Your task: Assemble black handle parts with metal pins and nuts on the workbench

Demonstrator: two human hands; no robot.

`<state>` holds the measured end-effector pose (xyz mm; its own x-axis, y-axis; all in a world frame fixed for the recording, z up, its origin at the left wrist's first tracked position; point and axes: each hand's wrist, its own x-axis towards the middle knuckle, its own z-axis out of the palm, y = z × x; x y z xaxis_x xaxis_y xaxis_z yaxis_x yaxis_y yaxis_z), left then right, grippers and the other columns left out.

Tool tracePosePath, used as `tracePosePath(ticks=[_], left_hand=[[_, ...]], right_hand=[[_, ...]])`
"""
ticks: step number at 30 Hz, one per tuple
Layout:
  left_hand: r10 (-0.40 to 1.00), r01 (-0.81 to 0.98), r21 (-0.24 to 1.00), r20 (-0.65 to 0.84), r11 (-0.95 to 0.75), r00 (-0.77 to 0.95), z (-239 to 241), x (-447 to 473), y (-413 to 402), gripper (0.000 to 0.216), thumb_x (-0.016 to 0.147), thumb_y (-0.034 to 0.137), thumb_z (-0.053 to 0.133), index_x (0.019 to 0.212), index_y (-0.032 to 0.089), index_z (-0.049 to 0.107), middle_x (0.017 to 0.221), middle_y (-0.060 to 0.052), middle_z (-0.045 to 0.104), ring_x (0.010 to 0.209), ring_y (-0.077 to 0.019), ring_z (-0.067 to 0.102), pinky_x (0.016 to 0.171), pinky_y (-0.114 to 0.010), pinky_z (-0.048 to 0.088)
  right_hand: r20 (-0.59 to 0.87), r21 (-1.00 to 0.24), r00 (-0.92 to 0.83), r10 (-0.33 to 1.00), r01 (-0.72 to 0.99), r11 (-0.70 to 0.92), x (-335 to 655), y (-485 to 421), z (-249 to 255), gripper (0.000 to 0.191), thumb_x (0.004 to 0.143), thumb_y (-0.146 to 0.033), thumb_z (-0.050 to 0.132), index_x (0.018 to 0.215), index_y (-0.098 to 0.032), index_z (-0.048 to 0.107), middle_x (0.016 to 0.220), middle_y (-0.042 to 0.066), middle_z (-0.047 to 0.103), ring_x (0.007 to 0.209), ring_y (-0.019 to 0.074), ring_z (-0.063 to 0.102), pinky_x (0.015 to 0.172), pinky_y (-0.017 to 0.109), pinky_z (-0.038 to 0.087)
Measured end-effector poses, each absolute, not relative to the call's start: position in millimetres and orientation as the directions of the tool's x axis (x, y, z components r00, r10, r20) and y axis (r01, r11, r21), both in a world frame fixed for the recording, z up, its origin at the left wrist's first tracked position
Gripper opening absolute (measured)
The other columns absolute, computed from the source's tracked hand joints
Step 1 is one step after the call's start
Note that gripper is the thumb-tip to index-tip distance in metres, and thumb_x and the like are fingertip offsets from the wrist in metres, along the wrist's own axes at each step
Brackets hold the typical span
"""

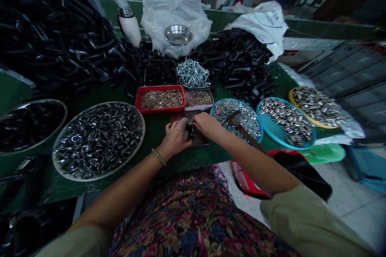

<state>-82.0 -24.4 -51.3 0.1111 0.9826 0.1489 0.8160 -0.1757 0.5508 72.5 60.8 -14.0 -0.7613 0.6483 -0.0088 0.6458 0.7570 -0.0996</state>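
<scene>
My left hand [175, 136] and my right hand [206, 125] meet over a small metal plate [200, 139] near the front edge of the green table [157, 128]. Between them sits a small black part [189, 131]. Both hands are closed around it, fingers pinched. What else the fingers hold is hidden. A large round tray of metal rings [98, 138] lies just left of my left hand. A blue bowl of small screws [241, 117], with a wooden-handled hammer [245, 132] resting across it, is right of my right hand.
A red tray of pins [160, 98], a tray of bolts [193, 74], a teal bowl [285, 122] and a yellow bowl [316, 106] of metal sleeves stand behind. Black plastic parts pile up at the back [57, 40]. A steel bowl [178, 34] sits on a plastic bag.
</scene>
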Motion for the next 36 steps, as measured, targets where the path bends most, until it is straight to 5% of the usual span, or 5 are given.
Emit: tracePosePath(ticks=[10,16,24,31,36], left_hand=[[0.982,0.821,0.541,0.148,-0.182,0.12,-46.8,-80.9,-24.7,0.066,0.071,0.031,0.063,0.131,0.02,0.037,0.122,-0.012,0.058,0.118,-0.0288,0.049,0.101,-0.045,0.025],[0.984,0.841,0.516,0.141,-0.164,0.106,-49.1,-80.4,-24.5,0.063,0.073,0.033,0.062,0.13,0.021,0.038,0.125,-0.011,0.057,0.117,-0.0283,0.05,0.101,-0.045,0.026],[0.979,0.835,0.52,0.178,-0.179,0.099,-53.5,-81.3,-23.9,0.061,0.071,0.032,0.064,0.126,0.021,0.041,0.119,-0.01,0.06,0.114,-0.0285,0.051,0.1,-0.046,0.027],[0.977,0.811,0.557,0.2,-0.18,0.08,-55.3,-81.1,-24.1,0.066,0.07,0.033,0.065,0.128,0.019,0.038,0.121,-0.011,0.06,0.114,-0.0283,0.053,0.1,-0.046,0.027],[0.977,0.814,0.553,0.196,-0.179,0.082,-56.2,-81.8,-23.6,0.067,0.071,0.032,0.065,0.13,0.019,0.036,0.121,-0.012,0.061,0.114,-0.0279,0.053,0.1,-0.045,0.028]], right_hand=[[-0.016,0.043,-0.787,0.617,0.615,0.787,68.3,49.3,-9.6,0.021,0.096,-0.017,0.044,0.094,-0.009,0.064,0.088,0.013,0.065,0.091,0.0253,0.057,0.08,0.035,0.044],[0.017,-0.092,-0.761,0.649,0.645,0.759,87.9,46.8,-10.5,0.029,0.098,-0.032,0.044,0.109,-0.012,0.063,0.105,0.012,0.066,0.099,0.0231,0.057,0.089,0.035,0.043],[0.016,0.177,-0.176,0.984,0.969,0.171,216.4,35.4,-17.1,0.036,0.093,-0.028,0.047,0.124,-0.01,0.053,0.111,0.019,0.063,0.106,0.0338,0.057,0.086,0.047,0.045],[-0.065,-0.389,-0.441,0.895,0.837,0.385,137.4,7.3,14.8,0.039,0.098,-0.027,0.032,0.134,-0.018,0.044,0.127,0.013,0.061,0.107,0.0249,0.063,0.088,0.038,0.051],[0.031,-0.468,-0.482,0.876,0.767,0.439,107.0,-0.1,33.0,0.041,0.099,-0.029,0.033,0.138,-0.02,0.041,0.13,0.013,0.06,0.114,0.0262,0.06,0.092,0.04,0.049]])
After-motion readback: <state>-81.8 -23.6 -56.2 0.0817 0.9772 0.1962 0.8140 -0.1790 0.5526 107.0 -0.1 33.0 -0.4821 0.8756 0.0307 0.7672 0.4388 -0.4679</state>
